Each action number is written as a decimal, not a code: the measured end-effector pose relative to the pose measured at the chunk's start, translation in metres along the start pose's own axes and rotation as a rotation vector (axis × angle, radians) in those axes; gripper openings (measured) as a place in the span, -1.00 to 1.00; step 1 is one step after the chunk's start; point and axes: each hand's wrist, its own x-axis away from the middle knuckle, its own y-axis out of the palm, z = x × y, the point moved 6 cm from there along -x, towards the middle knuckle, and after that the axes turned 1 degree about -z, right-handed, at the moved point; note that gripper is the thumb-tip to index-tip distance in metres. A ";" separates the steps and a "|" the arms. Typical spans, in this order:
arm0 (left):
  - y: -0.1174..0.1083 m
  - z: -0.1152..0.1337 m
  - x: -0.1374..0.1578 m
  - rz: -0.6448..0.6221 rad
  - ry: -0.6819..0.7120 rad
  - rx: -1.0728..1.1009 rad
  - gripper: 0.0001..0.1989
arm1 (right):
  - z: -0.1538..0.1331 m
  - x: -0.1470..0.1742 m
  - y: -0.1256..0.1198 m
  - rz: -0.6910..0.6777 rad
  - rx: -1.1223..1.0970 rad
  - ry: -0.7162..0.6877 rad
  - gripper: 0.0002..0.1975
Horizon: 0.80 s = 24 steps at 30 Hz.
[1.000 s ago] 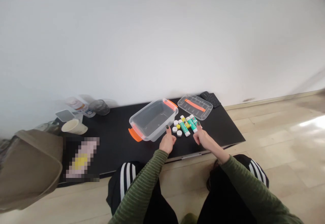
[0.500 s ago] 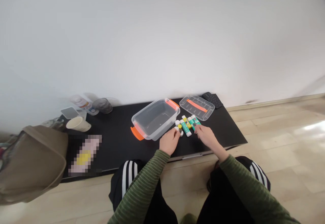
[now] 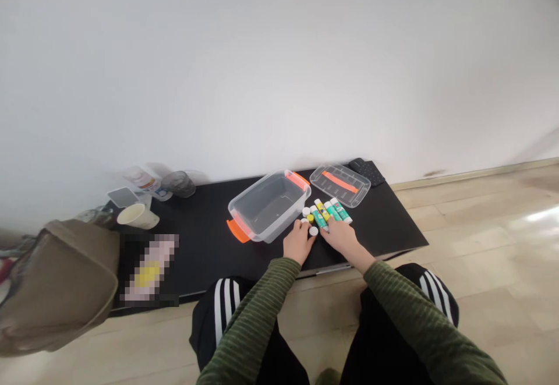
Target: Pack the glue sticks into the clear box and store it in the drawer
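Observation:
Several glue sticks lie side by side on the black table: a yellow glue stick (image 3: 322,209) sits among green-and-white glue sticks (image 3: 341,210). Just left of them is a small group of caps, with a yellow cap (image 3: 310,218) between white ones, one white cap (image 3: 313,231) nearest me. My left hand (image 3: 299,242) rests by these caps, thumb and fingers apart around the near ones. Over the near ends of the glue sticks lies my right hand (image 3: 343,237), its fingers spread and touching them; it covers part of the sticks.
A clear plastic box (image 3: 271,201) with orange clips stands behind my left hand. Its lid (image 3: 340,184) with an orange handle lies behind the sticks, near a dark dotted object (image 3: 372,172). Leftward are a paper cup (image 3: 138,216), a glass (image 3: 178,183) and a brown bag (image 3: 56,286).
My right hand has moved left and nearer me, onto the near ends of the glue sticks. My left hand has drawn slightly nearer me, and its fingers have parted by the caps.

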 end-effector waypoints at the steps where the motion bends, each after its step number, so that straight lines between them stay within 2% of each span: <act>1: 0.000 0.000 0.000 0.013 0.002 0.016 -0.75 | 0.001 -0.001 -0.001 -0.007 -0.011 0.005 -0.69; 5: -0.007 -0.003 -0.003 0.104 -0.003 0.231 -0.81 | 0.006 0.002 -0.005 -0.067 -0.222 0.025 -0.77; 9: -0.014 -0.010 -0.004 0.191 -0.077 0.680 -0.78 | 0.018 0.013 -0.009 -0.156 -0.650 0.097 -0.82; 13: -0.001 -0.012 -0.001 0.064 -0.262 1.387 -0.73 | 0.022 0.027 -0.019 -0.143 -0.896 0.090 -0.80; 16: 0.004 -0.007 0.002 -0.051 -0.332 1.732 -0.77 | 0.017 0.038 -0.025 -0.160 -0.992 -0.003 -0.76; 19: 0.002 -0.007 0.002 -0.068 -0.341 1.848 -0.80 | 0.012 0.047 -0.027 -0.184 -0.997 -0.081 -0.75; 24: -0.006 -0.007 0.002 -0.040 -0.281 1.866 -0.79 | 0.013 0.054 -0.032 -0.178 -0.856 -0.132 -0.78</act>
